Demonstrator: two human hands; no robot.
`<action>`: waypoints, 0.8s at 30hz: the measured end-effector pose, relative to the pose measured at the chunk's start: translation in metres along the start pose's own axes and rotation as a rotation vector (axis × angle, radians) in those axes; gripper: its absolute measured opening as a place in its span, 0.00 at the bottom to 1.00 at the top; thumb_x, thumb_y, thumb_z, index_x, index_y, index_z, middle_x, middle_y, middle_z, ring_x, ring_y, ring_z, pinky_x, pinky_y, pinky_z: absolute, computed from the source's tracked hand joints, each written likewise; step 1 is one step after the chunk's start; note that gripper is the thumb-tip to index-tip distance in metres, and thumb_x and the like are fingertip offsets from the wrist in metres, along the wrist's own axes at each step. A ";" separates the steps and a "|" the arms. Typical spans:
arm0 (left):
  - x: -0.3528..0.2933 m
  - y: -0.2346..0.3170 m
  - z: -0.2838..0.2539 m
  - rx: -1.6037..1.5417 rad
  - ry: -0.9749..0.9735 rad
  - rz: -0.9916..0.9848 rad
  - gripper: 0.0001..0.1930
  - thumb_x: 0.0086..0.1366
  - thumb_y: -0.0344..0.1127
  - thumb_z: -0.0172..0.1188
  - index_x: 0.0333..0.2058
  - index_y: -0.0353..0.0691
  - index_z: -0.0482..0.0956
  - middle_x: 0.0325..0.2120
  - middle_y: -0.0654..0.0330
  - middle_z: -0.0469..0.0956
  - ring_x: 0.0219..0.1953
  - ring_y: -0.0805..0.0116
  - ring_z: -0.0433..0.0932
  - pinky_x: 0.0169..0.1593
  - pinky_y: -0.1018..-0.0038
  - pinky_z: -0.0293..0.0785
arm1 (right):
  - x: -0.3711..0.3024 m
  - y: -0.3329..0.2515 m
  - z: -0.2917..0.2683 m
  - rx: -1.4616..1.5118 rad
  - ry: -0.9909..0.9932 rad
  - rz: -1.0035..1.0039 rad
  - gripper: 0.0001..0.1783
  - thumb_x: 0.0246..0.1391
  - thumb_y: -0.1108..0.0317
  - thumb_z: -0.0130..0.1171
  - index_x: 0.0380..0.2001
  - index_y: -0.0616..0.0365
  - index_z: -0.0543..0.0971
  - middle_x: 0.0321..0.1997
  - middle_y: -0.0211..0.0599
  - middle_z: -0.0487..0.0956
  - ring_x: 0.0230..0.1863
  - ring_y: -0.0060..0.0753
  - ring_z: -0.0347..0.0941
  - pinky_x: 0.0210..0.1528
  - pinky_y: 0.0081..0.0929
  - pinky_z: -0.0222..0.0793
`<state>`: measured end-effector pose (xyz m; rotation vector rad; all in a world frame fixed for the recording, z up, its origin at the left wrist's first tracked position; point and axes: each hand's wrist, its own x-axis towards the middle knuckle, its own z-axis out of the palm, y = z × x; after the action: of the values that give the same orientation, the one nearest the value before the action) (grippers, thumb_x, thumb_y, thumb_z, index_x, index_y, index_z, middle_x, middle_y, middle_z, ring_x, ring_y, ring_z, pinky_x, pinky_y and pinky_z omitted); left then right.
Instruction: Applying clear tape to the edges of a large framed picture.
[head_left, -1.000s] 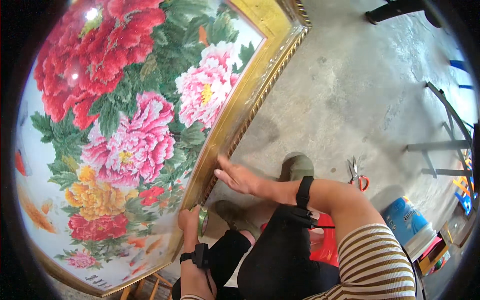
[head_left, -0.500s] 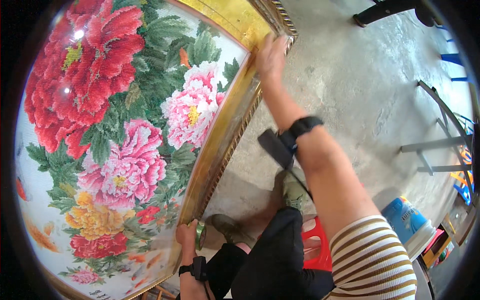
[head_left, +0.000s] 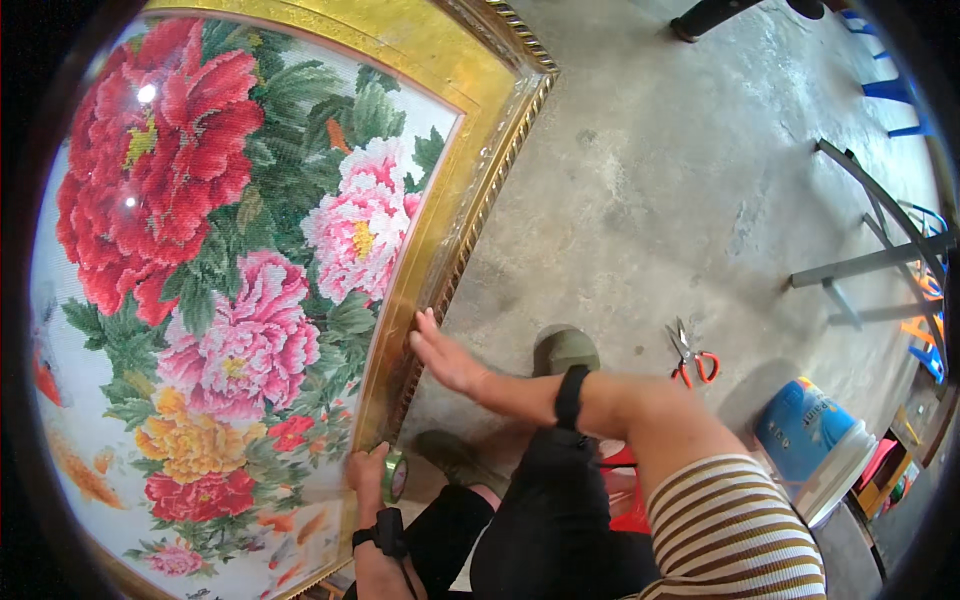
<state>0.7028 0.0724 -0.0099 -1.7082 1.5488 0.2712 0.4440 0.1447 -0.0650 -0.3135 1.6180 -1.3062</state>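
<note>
A large picture of peonies (head_left: 235,350) under a shiny clear surface stands tilted at my left, bordered by a gold frame (head_left: 440,200) with a ribbed dark outer edge. At the lower part of its right side, my left hand (head_left: 368,470) is closed on a roll of green tape (head_left: 396,476), against the frame. Higher along that side, my right hand (head_left: 448,358) lies with fingers stretched out, their tips at the frame's edge and nothing visible in them. Whether clear tape runs along the edge between the hands is hard to make out.
Red-handled scissors (head_left: 693,355) lie on the concrete floor (head_left: 640,180) to the right. Nearby stands a blue paint bucket (head_left: 805,430) with a white lid end. My shoes (head_left: 565,350) are beside the frame. A dark metal stand (head_left: 870,262) and blue stool legs (head_left: 890,92) are farther right.
My right hand has slid down along the frame's side from its upper corner toward my left hand. The scissors have come into sight. My left hand stays with the tape roll.
</note>
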 end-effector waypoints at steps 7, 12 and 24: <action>0.001 0.000 -0.002 -0.014 -0.006 -0.010 0.31 0.42 0.59 0.60 0.28 0.29 0.78 0.30 0.42 0.75 0.36 0.46 0.74 0.39 0.60 0.68 | 0.153 -0.078 -0.171 -0.240 0.677 -0.368 0.19 0.57 0.60 0.38 0.31 0.67 0.69 0.31 0.62 0.70 0.35 0.62 0.66 0.36 0.45 0.62; 0.004 0.007 0.002 0.010 0.000 -0.005 0.31 0.41 0.58 0.61 0.28 0.29 0.78 0.30 0.41 0.75 0.37 0.46 0.74 0.38 0.59 0.68 | 0.239 -0.095 -0.190 -0.498 0.800 -0.289 0.29 0.57 0.59 0.38 0.47 0.81 0.59 0.51 0.73 0.60 0.55 0.69 0.52 0.59 0.45 0.47; 0.001 0.009 -0.003 -0.013 -0.037 -0.033 0.31 0.41 0.58 0.61 0.29 0.29 0.78 0.32 0.42 0.76 0.38 0.48 0.74 0.41 0.60 0.68 | -0.026 0.003 0.010 -0.743 -0.234 -0.395 0.33 0.54 0.57 0.46 0.54 0.73 0.55 0.60 0.66 0.48 0.62 0.62 0.42 0.62 0.43 0.44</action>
<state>0.6941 0.0703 -0.0127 -1.7276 1.4933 0.2947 0.4651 0.1580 -0.0530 -1.2402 1.8376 -0.8410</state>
